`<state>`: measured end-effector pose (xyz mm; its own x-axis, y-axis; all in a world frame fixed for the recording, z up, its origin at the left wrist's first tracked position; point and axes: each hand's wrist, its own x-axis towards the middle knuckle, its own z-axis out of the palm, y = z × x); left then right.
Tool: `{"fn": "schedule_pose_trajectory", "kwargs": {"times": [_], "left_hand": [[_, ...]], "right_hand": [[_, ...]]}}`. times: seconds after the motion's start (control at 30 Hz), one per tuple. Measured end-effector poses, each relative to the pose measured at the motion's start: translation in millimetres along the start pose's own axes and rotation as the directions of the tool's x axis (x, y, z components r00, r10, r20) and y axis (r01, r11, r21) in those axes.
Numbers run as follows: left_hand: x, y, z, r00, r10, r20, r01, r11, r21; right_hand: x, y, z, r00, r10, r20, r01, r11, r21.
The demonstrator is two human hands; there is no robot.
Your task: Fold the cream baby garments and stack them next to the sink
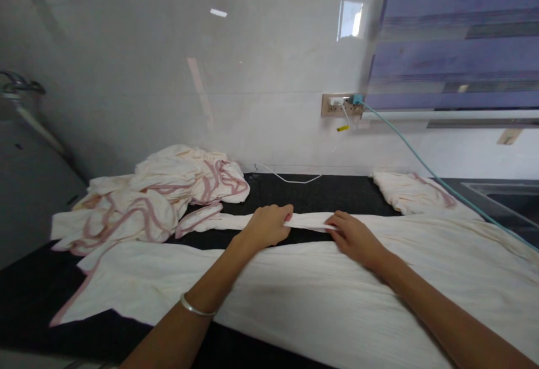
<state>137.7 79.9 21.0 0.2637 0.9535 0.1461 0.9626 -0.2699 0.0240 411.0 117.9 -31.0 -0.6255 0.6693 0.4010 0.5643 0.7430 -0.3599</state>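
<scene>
A long strip of white cloth (309, 221) is stretched between my two hands over the dark counter. My left hand (269, 226), with a silver bangle on its wrist, is closed around the strip. My right hand (347, 237) pinches the same strip a short way to the right. Nearer to me a wide white cloth with a pink edge (295, 290) lies spread flat, passing under both forearms. The strip's left end shows a pink border. At the right, the strip and the wide cloth seem to run together; I cannot tell where they join.
A crumpled pile of pink-edged cloth (168, 189) lies at the back left. Against the wall at right is a folded cloth (415, 192). A teal cord (415, 153) hangs from the wall socket (328, 105) across the cloth towards a sink (514, 195). The dark counter (295, 192) meets a tiled wall.
</scene>
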Motion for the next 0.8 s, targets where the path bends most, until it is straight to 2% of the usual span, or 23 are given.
{"fn": "schedule_pose_trajectory", "kwargs": {"times": [0.07,0.17,0.23,0.27,0.3,0.37,0.43,0.47,0.53,0.67,0.73,0.8], "left_hand": [[-5,3,-7.3,1.0,-0.016,-0.009,0.016,1.0,-0.014],[-14,18,-17.7,1.0,0.0,-0.012,0.0,0.999,-0.039],[-20,34,-20.1,0.996,0.093,-0.006,-0.093,0.99,-0.108],[-23,43,-19.2,0.984,0.176,-0.011,-0.176,0.971,-0.164],[-25,53,-17.0,0.96,0.278,-0.026,-0.276,0.934,-0.229],[-28,70,-9.4,0.88,0.466,-0.09,-0.467,0.819,-0.334],[-28,81,-0.2,0.814,0.561,-0.151,-0.572,0.727,-0.381],[-27,83,4.3,0.805,0.57,-0.165,-0.584,0.711,-0.391],[-23,81,12.2,0.839,0.521,-0.155,-0.536,0.743,-0.401],[-14,61,25.0,0.956,0.29,-0.05,-0.288,0.882,-0.373],[-9,47,31.7,0.976,0.215,-0.03,-0.212,0.919,-0.333],[-2,31,39.7,0.977,0.206,-0.047,-0.211,0.935,-0.286]], "right_hand": [[1,-2,-3,0.999,-0.011,-0.044,0.011,1.0,0.0],[1,-5,-6,0.993,-0.003,-0.119,0.006,1.0,0.019],[0,-6,-6,0.983,0.021,-0.185,-0.018,1.0,0.017],[0,-7,-5,0.976,0.041,-0.214,-0.04,0.999,0.011],[0,-7,-4,0.97,0.065,-0.233,-0.066,0.998,0.004],[-1,-9,-3,0.97,0.103,-0.222,-0.108,0.994,-0.009],[-2,-10,-3,0.978,0.11,-0.179,-0.116,0.993,-0.024],[-2,-11,-4,0.981,0.101,-0.164,-0.107,0.994,-0.03],[-4,-14,-7,0.987,0.059,-0.148,-0.063,0.998,-0.02],[-7,-20,-11,0.985,-0.115,-0.127,0.119,0.993,0.026],[-8,-23,-10,0.972,-0.197,-0.131,0.198,0.98,0.0],[-8,-24,-7,0.961,-0.245,-0.13,0.243,0.97,-0.03]]}}
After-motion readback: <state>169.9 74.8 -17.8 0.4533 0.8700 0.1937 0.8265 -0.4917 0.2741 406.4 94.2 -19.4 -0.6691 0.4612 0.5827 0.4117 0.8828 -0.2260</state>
